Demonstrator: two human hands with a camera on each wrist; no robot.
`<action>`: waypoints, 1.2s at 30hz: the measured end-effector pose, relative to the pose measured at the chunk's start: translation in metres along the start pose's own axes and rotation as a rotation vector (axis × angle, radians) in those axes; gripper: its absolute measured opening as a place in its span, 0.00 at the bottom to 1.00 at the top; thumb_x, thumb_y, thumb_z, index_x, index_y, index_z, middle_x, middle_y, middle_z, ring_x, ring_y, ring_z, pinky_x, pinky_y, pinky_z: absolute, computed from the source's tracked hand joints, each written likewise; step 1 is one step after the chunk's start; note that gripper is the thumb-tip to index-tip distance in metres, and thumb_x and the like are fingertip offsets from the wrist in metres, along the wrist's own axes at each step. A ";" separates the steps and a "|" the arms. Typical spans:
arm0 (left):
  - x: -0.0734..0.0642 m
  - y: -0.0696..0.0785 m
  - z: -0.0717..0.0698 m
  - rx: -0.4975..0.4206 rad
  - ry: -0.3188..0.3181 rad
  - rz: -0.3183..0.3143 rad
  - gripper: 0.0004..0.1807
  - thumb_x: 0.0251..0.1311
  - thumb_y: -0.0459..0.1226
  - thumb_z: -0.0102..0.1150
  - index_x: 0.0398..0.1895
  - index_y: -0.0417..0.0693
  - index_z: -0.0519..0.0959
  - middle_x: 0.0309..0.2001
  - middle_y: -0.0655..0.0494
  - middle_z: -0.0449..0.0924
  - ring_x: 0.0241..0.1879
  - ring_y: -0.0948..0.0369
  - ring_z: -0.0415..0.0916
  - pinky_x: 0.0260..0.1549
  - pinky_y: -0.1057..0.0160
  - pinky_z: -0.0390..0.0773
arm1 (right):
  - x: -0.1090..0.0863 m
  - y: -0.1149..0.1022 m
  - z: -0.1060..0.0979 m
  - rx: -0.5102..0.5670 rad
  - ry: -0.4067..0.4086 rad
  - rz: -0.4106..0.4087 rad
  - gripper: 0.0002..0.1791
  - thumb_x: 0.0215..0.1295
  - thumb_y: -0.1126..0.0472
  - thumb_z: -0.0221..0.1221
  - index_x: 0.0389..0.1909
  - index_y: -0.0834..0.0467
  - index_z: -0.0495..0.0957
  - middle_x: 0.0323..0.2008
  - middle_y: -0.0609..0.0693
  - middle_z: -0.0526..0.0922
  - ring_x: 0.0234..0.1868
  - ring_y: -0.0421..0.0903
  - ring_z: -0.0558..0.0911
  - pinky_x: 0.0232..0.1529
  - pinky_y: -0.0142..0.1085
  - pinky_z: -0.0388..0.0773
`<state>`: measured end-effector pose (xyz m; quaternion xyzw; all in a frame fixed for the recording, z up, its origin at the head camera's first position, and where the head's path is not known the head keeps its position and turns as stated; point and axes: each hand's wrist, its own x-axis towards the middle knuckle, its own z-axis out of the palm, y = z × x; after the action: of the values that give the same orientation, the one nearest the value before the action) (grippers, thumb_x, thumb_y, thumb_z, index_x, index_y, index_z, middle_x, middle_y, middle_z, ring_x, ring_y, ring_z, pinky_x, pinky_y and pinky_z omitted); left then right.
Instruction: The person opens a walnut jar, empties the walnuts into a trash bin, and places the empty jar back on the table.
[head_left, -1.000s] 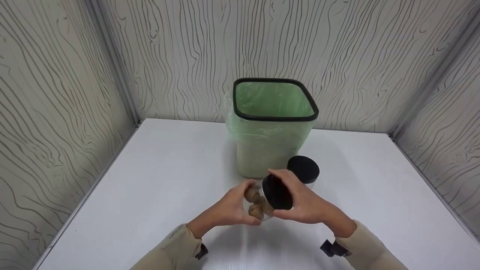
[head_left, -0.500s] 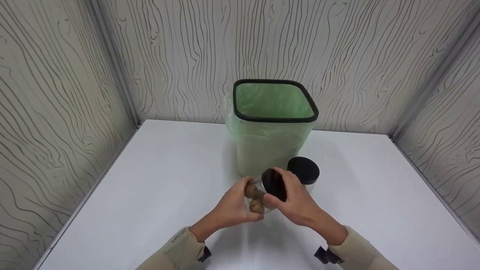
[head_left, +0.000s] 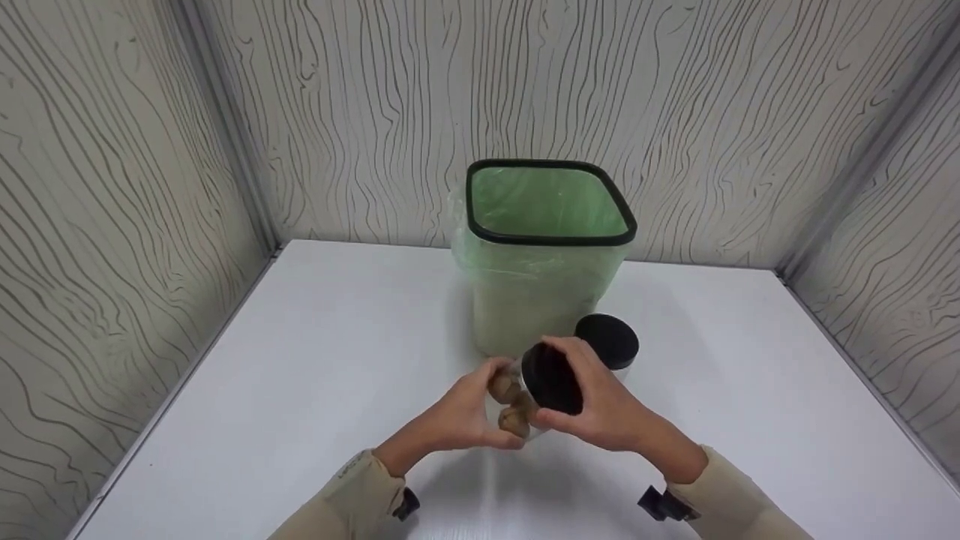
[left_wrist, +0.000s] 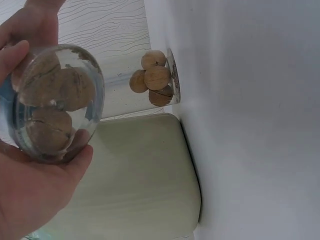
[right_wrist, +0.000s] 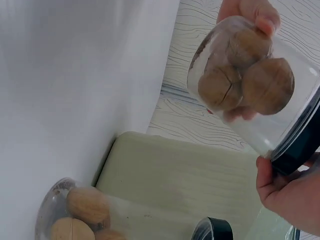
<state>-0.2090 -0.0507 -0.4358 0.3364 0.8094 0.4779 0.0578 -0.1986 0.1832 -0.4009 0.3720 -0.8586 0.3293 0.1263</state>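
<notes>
A clear jar [right_wrist: 295, 50] with several walnuts [right_wrist: 267, 86] inside is held tilted above the table, its black lid [head_left: 553, 381] to the right. My left hand [head_left: 463, 414] grips the jar's body near the base, with thumb and fingers spread round it. Round the edge of the lid curl the fingers and thumb of my right hand [head_left: 609, 409]. The lid sits on the jar; whether it is loose cannot be seen. Behind my right hand a second jar stands upright on the table, its black lid [head_left: 607, 340] on top; walnuts [left_wrist: 157, 77] show in its bottom.
A pale green bin [head_left: 540, 300] with a black rim and a green plastic liner stands just beyond the hands, close behind the second jar. The white table [head_left: 315, 360] is bounded by wood-patterned walls [head_left: 375, 112] at the back and sides.
My right hand has turned on the lid and come back, its grip shifting. The held jar has risen slightly and sunk again. The second jar and the bin stay put.
</notes>
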 end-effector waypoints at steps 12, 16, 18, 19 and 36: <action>0.001 -0.003 -0.003 -0.081 -0.089 0.061 0.47 0.42 0.48 0.73 0.67 0.56 0.58 0.59 0.65 0.67 0.58 0.66 0.65 0.59 0.58 0.64 | 0.001 0.008 -0.006 0.022 -0.020 -0.205 0.48 0.51 0.50 0.68 0.70 0.55 0.55 0.62 0.50 0.63 0.57 0.46 0.65 0.53 0.40 0.70; 0.001 -0.004 -0.003 -0.098 -0.115 0.061 0.48 0.42 0.49 0.73 0.67 0.56 0.58 0.60 0.66 0.66 0.60 0.66 0.64 0.60 0.58 0.63 | 0.001 0.008 -0.008 0.048 -0.041 -0.234 0.47 0.51 0.50 0.68 0.70 0.56 0.55 0.63 0.52 0.62 0.59 0.47 0.65 0.56 0.40 0.68; 0.001 -0.004 -0.003 -0.111 -0.128 0.061 0.49 0.42 0.48 0.74 0.68 0.55 0.58 0.60 0.66 0.66 0.60 0.66 0.64 0.60 0.59 0.63 | 0.001 0.008 -0.009 0.061 -0.054 -0.241 0.47 0.51 0.50 0.67 0.70 0.57 0.55 0.63 0.53 0.62 0.59 0.47 0.65 0.57 0.39 0.68; 0.001 -0.004 -0.004 -0.120 -0.136 0.061 0.49 0.42 0.48 0.74 0.68 0.55 0.57 0.61 0.65 0.66 0.60 0.65 0.64 0.61 0.59 0.63 | 0.001 0.008 -0.010 0.068 -0.059 -0.245 0.47 0.51 0.50 0.68 0.70 0.57 0.55 0.63 0.54 0.62 0.60 0.48 0.65 0.58 0.39 0.67; 0.000 -0.006 -0.006 -0.128 -0.159 0.011 0.49 0.43 0.46 0.74 0.68 0.51 0.57 0.60 0.65 0.66 0.60 0.66 0.64 0.61 0.59 0.61 | 0.002 0.003 -0.015 0.117 -0.044 -0.287 0.47 0.46 0.59 0.70 0.66 0.66 0.57 0.61 0.61 0.63 0.60 0.51 0.64 0.60 0.33 0.62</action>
<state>-0.2144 -0.0573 -0.4374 0.3733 0.7683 0.5007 0.1405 -0.2022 0.1936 -0.3900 0.5046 -0.7786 0.3493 0.1313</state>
